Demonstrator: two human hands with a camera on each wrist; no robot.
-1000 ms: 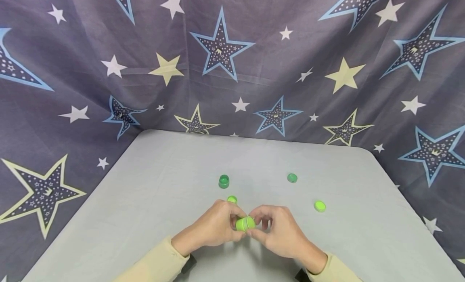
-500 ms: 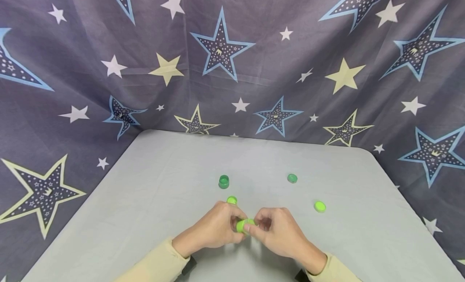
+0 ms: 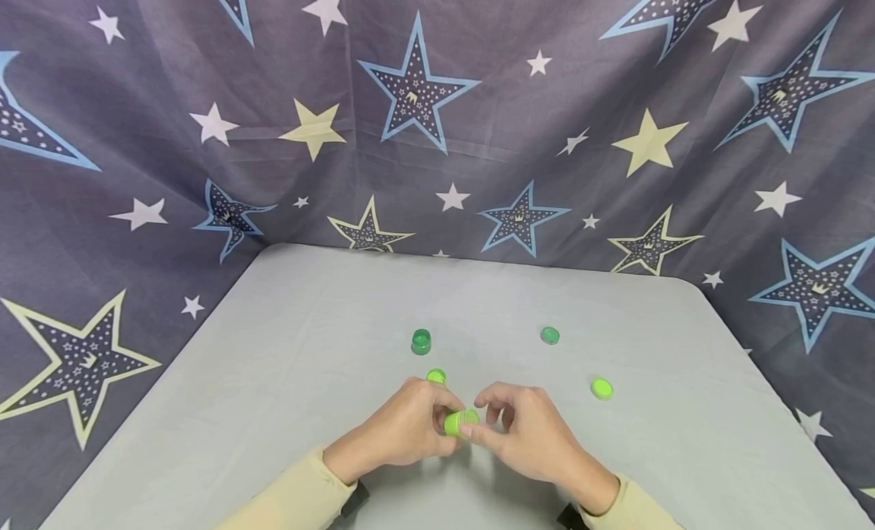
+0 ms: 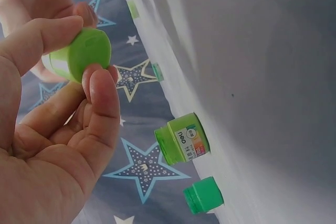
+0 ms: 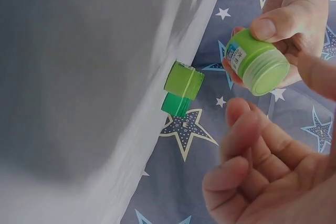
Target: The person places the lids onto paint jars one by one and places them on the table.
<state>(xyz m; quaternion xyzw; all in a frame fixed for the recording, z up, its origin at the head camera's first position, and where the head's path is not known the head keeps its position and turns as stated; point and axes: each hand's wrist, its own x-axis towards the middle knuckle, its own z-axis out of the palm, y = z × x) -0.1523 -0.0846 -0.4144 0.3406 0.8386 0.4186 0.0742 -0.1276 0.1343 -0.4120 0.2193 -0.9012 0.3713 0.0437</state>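
Note:
My left hand [image 3: 403, 422] grips a light green paint jar [image 5: 249, 51] on its side, thumb and fingers around the body. Its frosted end with a ridged rim [image 5: 265, 74] points toward my right hand [image 3: 526, 431]. The jar's smooth base [image 4: 94, 51] faces the left wrist camera. My right hand's fingers are loosely bent and apart from the jar. In the head view its thumb overlaps the jar's edge; whether it touches cannot be told. Just beyond my left hand stands another light green jar [image 4: 182, 139], partly hidden in the head view.
A dark green jar [image 3: 421, 342] stands farther back on the white-grey table [image 3: 328, 310]. To the right lie a dark green lid [image 3: 550, 335] and a light green lid [image 3: 602, 387]. A star-patterned curtain [image 3: 437, 173] hangs behind and at both sides.
My right fingers closed in over the jar's end, then opened away from it, with the thumb staying close. The left hand holds the jar in nearly the same place.

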